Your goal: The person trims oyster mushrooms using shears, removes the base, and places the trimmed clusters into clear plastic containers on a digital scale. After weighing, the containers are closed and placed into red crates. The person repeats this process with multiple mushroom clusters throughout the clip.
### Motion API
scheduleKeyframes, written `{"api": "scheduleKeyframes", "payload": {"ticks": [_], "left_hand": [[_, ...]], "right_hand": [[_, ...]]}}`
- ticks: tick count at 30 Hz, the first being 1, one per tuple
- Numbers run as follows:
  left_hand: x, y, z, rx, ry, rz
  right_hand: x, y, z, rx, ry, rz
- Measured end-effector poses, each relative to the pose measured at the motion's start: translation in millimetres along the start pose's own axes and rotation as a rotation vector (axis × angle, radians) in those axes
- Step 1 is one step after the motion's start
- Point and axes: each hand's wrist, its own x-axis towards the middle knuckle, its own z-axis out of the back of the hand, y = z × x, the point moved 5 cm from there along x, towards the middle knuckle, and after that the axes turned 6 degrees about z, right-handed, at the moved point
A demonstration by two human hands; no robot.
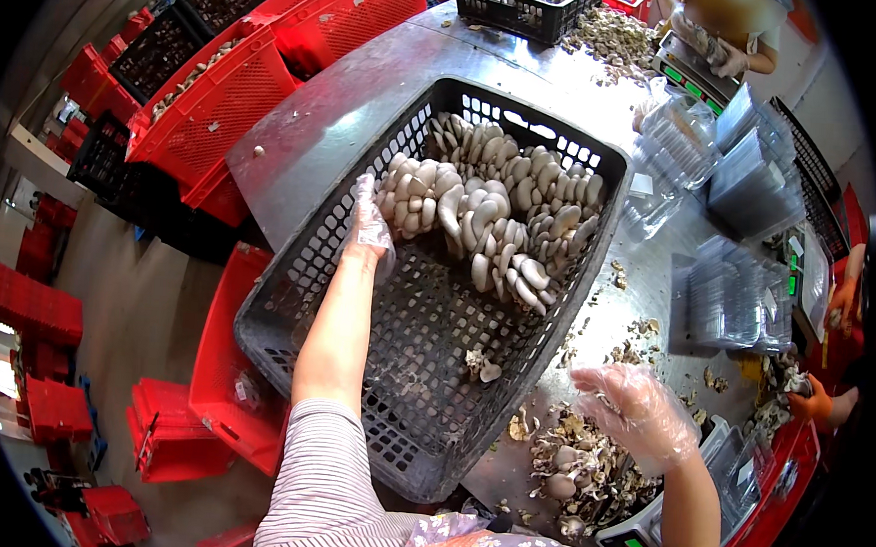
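Note:
A black plastic crate stands tilted across the metal table in front of me. Clusters of grey-brown oyster mushrooms fill its far half, and a small mushroom piece lies on the bare mesh floor nearer me. My left hand, in a clear plastic glove, reaches inside with fingers stretched out against the left end of the clusters. To the right of the crate, my gloved right hand hovers above a heap of mushroom trimmings. Its fingers are extended and nothing shows in them.
Stacks of clear plastic trays stand on the right of the metal table. A scale with a green display sits near my right arm. Red crates line the left. Co-workers' hands appear at far right and beyond.

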Motion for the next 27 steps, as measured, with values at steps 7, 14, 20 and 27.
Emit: {"api": "scheduleKeyframes", "payload": {"ticks": [7,14,20,27], "left_hand": [[-13,-2,-22,-0.087,0.078,0.034],[-19,1,-45,-0.215,0.246,0.154],[-17,-10,-18,-0.79,0.384,0.103],[-126,-55,-139,-3.178,0.446,1.817]], "right_hand": [[52,-3,-17,0.287,-0.008,-0.024],[59,-1,-26,0.369,-0.071,-0.046],[43,-15,-37,0.482,-0.112,-0.095],[14,-22,-54,0.956,-0.231,-0.237]]}}
